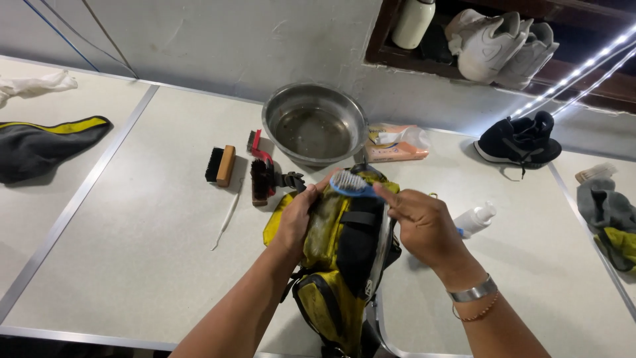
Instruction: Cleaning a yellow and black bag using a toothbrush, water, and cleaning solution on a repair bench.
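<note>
A yellow and black bag (341, 258) lies on the pale table (152, 245) in front of me. My left hand (296, 217) grips its upper left side and holds it down. My right hand (424, 222) holds a blue brush with white bristles (351, 183), its head over the top end of the bag. A metal band and a thin bracelet sit on my right wrist.
A steel bowl (315, 129) with a little water stands behind the bag. Left of it lie a wooden brush (220, 165), a red-handled brush (260, 174) and a thin white stick (227, 219). A wipes packet (395, 143), white bottle (476, 217), black shoe (519, 140) and cloths (609, 215) sit right.
</note>
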